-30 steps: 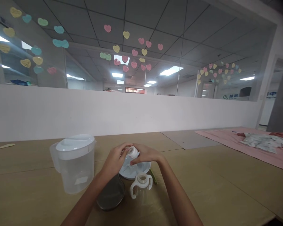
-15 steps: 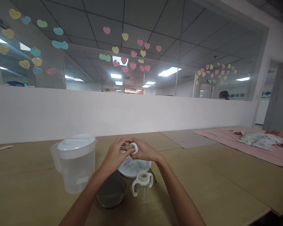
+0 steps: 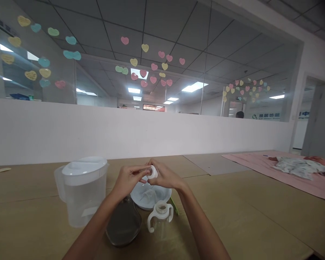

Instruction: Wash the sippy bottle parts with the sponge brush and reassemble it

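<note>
Both hands meet above a white bowl [image 3: 166,196] and hold a baby bottle's white collar [image 3: 153,172] with its teat. My right hand [image 3: 162,175] is wrapped round the collar. The fingertips of my left hand [image 3: 131,177] pinch the teat end, which they mostly hide. Inside the bowl rests a clear dome-shaped cap [image 3: 149,198]. In front of the bowl stands the clear baby bottle [image 3: 161,218], upright and uncapped, with two white handles. A dark grey kidney-shaped tray [image 3: 124,224] lies to its left, partly behind my left forearm.
A translucent lidded pitcher [image 3: 85,195] stands left of my left arm. A green stick-like item [image 3: 174,206] lies beside the bowl. At the far right, a doll in patterned cloth [image 3: 300,167] lies on a pink mat [image 3: 249,164]. A white wall [image 3: 146,133] runs behind the table.
My hands have turned the collar so its side faces me differently, and my left fingers have closed on the teat end. The bottle, bowl and pitcher stay in place; the view shifts slightly.
</note>
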A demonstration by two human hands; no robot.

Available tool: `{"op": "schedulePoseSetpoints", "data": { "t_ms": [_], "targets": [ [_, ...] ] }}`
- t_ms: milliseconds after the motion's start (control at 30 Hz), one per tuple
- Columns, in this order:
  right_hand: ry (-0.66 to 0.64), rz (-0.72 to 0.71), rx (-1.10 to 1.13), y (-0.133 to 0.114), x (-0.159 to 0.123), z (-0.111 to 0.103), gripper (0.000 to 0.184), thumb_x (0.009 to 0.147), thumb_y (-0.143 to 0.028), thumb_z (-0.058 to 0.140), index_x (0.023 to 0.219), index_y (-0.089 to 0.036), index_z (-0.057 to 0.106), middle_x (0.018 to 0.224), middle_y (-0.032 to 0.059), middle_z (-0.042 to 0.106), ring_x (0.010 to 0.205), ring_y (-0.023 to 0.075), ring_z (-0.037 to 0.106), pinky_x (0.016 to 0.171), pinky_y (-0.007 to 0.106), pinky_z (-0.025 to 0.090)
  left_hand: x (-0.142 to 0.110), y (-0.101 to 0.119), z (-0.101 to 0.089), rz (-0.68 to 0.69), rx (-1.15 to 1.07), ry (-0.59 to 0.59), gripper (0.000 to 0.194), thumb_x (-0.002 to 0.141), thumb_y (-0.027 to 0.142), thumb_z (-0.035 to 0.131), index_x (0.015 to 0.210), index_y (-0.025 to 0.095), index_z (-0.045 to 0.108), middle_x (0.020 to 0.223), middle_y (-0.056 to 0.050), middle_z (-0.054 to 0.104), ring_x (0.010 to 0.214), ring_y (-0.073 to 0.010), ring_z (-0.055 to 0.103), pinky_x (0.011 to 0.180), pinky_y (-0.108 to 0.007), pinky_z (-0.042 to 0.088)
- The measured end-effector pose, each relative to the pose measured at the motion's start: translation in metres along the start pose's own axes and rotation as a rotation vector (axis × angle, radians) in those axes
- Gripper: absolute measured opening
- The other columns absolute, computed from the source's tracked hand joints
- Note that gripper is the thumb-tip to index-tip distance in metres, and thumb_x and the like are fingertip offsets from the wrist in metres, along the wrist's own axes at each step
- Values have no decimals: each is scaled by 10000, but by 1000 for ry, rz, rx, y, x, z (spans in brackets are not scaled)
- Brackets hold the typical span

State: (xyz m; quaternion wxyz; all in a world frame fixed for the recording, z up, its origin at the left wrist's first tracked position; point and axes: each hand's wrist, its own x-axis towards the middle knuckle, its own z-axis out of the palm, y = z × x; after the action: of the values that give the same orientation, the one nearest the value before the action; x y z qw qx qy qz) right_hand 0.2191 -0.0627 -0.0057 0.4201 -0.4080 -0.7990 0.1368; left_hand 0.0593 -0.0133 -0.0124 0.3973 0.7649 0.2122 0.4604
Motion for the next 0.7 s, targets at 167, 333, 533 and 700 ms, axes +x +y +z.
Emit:
{"op": "schedulePoseSetpoints", "data": {
  "t_ms": [167,333,533,700],
  "targets": [
    [-12,32,-50,1,-3,-2,335,618,-113,589,914,-191,455,847,-21,522,735,116,470,607,212,367,3,-7,5,-48,-119,-31,307,652,348,646,913,190,687,1010,-41,664,850,-215,620,530,-276,573],
    [-109,0,172,-11,-11,-13,349,634,-182,650,914,-195,442,832,-12,530,732,125,526,635,250,412,9,-15,-20,-81,-319,179,243,616,329,660,770,144,691,844,-69,695,682,-160,635,416,-180,494],
    [111,24,326,-24,-19,-34,353,677,-330,662,956,-204,485,921,25,567,840,140,554,732,291,439,13,-11,-56,-106,-251,281,352,637,431,632,806,122,645,797,-73,680,525,-114,588,542,-249,517],
    [176,276,-47,21,-8,-31,395,640,-461,651,867,-145,580,783,23,602,725,137,552,638,253,421,10,-39,-15,-93,529,-106,361,698,485,511,708,156,658,698,-57,665,642,-178,597,611,-275,458]
  ]
}}
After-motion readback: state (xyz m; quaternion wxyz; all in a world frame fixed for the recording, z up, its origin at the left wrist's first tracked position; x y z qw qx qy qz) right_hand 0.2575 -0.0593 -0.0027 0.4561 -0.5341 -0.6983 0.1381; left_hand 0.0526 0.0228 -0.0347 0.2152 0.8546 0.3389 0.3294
